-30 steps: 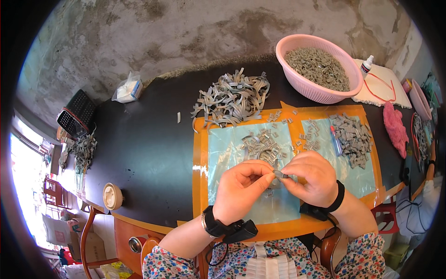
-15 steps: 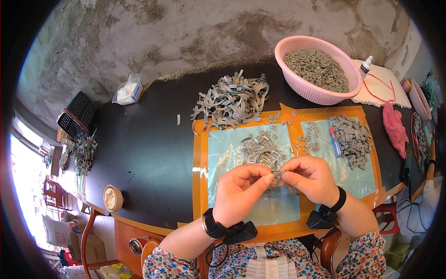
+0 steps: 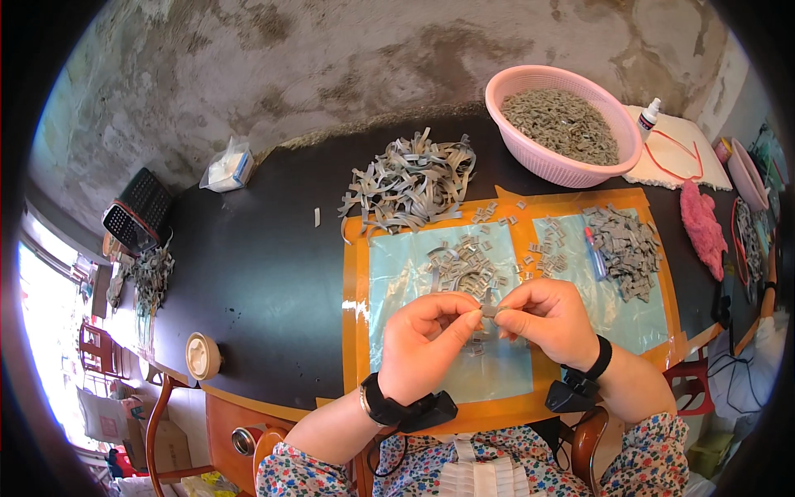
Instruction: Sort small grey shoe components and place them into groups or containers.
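My left hand (image 3: 424, 341) and my right hand (image 3: 553, 323) meet over a blue sheet (image 3: 505, 377), thumbs and forefingers pinched together. Between the fingertips they share a small grey piece (image 3: 489, 311); its exact shape is partly hidden by the fingers. Just beyond lies a scatter of small grey clip-like pieces (image 3: 460, 265), with curved bits of strip among them. Farther back is a tangled heap of grey flat strips (image 3: 410, 184). To the right, compact grey pieces form a pile (image 3: 625, 248), beside a slim blue tube with a red end (image 3: 596, 255).
A pink basket (image 3: 571, 174) filled with small grey pieces stands at the back right, near a white bottle (image 3: 649, 116) and a pink cloth (image 3: 704, 232). On the left are a small bowl (image 3: 204, 356), a plastic bag (image 3: 228, 167) and a black basket (image 3: 139, 211). Another person's arm shows far right.
The small grey piece has turned between my fingertips and shows a broader face. Both hands stay pinched in nearly the same place; the whole view has shifted slightly.
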Motion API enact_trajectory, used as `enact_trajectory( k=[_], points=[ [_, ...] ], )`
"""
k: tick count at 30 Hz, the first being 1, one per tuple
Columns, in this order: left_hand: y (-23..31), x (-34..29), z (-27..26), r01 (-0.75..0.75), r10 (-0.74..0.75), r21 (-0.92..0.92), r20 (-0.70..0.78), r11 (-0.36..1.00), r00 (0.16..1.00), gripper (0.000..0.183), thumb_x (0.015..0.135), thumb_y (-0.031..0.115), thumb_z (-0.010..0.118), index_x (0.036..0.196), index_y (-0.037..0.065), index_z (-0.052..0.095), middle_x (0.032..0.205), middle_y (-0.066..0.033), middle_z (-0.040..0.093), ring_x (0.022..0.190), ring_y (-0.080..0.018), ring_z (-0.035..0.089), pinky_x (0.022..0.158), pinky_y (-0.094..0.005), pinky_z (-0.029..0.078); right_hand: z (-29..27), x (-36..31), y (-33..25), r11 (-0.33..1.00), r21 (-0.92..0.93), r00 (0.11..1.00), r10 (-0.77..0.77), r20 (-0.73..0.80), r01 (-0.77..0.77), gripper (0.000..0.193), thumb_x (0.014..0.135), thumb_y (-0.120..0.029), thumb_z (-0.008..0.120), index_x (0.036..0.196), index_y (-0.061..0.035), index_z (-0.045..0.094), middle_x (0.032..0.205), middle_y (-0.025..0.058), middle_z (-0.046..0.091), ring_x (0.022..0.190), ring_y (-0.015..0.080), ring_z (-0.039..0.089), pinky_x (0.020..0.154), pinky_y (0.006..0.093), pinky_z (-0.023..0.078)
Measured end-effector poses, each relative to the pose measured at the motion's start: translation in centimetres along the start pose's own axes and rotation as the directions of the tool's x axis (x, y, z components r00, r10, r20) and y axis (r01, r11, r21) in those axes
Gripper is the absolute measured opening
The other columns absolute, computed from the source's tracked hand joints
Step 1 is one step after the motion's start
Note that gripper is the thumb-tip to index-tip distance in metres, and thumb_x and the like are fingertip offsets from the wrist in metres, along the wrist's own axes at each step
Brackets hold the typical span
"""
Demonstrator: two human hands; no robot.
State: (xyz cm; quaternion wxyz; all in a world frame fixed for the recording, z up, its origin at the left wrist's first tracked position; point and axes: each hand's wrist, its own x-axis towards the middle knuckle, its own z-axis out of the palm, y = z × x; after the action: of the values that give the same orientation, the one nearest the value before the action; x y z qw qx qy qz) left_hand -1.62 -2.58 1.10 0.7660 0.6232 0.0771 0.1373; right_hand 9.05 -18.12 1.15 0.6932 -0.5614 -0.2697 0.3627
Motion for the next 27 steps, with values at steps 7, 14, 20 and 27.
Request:
enact_trajectory(
  k=[7, 14, 20, 27],
  points=[
    [-0.4, 0.2, -0.8, 0.139, -0.136, -0.16, 0.027, 0.977, 0.99, 0.012, 0.084, 0.001, 0.058, 0.096, -0.002, 0.056, 0.094, -0.0087, 0.061, 0.082, -0.0125, 0.058, 0.074, -0.0245, 0.046, -0.1, 0.0, 0.0, 0.998, 0.034, 0.998, 0.051, 0.025, -0.052, 0.009, 0.083, -0.008, 0.063, 0.087, 0.0007, 0.061, 0.077, 0.005, 0.063, 0.068, 0.0085, 0.059, 0.06, 0.0205, 0.048],
    [0.4, 0.3, 0.1, 0.118, -0.106, -0.178, 0.074, 0.977, 0.992, 0.012, 0.084, 0.001, 0.059, 0.095, -0.002, 0.056, 0.088, -0.0053, 0.061, 0.081, -0.0109, 0.057, 0.074, -0.0233, 0.046, -0.3, 0.0, 0.5, 0.995, 0.08, 0.996, 0.049, 0.074, -0.055, 0.01, 0.083, -0.008, 0.063, 0.087, 0.0003, 0.061, 0.076, 0.005, 0.063, 0.066, 0.0076, 0.058, 0.059, 0.0199, 0.047],
    [-0.1, 0.1, -0.5, 0.099, -0.104, 0.071, 0.064, 0.993, 0.993, 0.006, 0.084, 0.003, 0.06, 0.088, -0.001, 0.058, 0.085, -0.0033, 0.059, 0.079, -0.0085, 0.055, 0.071, -0.0223, 0.045, 0.0, -0.1, 0.2, 0.994, -0.105, 1.0, -0.005, 0.029, 0.008, 0.01, 0.08, -0.008, 0.067, 0.084, -0.0005, 0.063, 0.075, 0.0036, 0.063, 0.065, 0.0067, 0.058, 0.058, 0.0197, 0.046],
    [-0.5, 0.3, -1.0, 0.163, -0.163, 0.007, 0.104, 0.987, 0.981, 0.009, 0.085, 0.007, 0.059, 0.086, -0.002, 0.059, 0.082, -0.0046, 0.06, 0.075, -0.0103, 0.055, 0.069, -0.0234, 0.044, 0.1, -0.1, 0.0, 0.873, -0.417, 0.966, -0.254, 0.056, 0.254, 0.011, 0.076, -0.008, 0.07, 0.08, -0.0003, 0.063, 0.072, 0.0044, 0.063, 0.063, 0.0067, 0.058, 0.056, 0.0208, 0.046]
  ],
)
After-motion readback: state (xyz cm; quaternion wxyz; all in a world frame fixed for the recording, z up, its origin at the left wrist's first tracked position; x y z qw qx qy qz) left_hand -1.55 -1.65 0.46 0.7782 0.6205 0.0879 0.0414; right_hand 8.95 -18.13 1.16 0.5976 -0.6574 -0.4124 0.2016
